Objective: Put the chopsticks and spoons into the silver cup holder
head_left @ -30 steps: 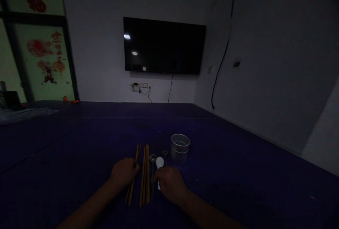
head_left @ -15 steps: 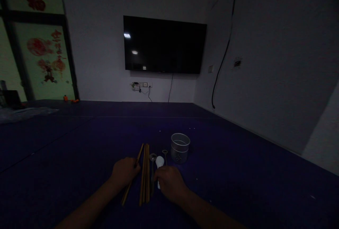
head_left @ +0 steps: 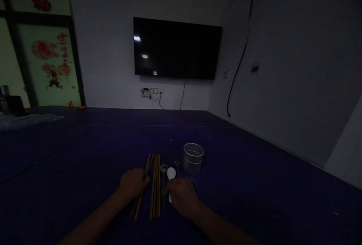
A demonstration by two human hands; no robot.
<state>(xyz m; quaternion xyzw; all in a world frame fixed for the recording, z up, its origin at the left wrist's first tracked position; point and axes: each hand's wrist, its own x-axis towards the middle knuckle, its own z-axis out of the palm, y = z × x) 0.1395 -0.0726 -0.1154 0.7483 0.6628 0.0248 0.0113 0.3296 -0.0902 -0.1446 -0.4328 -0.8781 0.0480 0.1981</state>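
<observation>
My left hand (head_left: 134, 182) is closed around a pair of wooden chopsticks (head_left: 139, 203), whose tips spread apart slightly above and below the fist. Just right of it, several more chopsticks (head_left: 155, 192) lie side by side on the dark blue surface. A metal spoon (head_left: 163, 169), a white spoon (head_left: 171, 173) and a smaller metal spoon (head_left: 177, 163) follow in a row. My right hand (head_left: 183, 196) is closed over the white spoon's handle, fingertips beside the larger metal spoon's handle; what they grip is hidden. A metal cylinder holder (head_left: 192, 164) with small holes stands upright beyond that hand.
The broad blue surface (head_left: 113, 143) reaches to the walls. A television (head_left: 177, 48) hangs on the far wall above sockets (head_left: 151, 91). A black cable (head_left: 237, 67) runs down the right wall. Clear plastic sheeting (head_left: 28, 120) and small orange items (head_left: 80, 107) lie at far left.
The chopsticks in my left hand closed together, their tops swinging right, then spread apart again. My right hand and the other utensils stay in place.
</observation>
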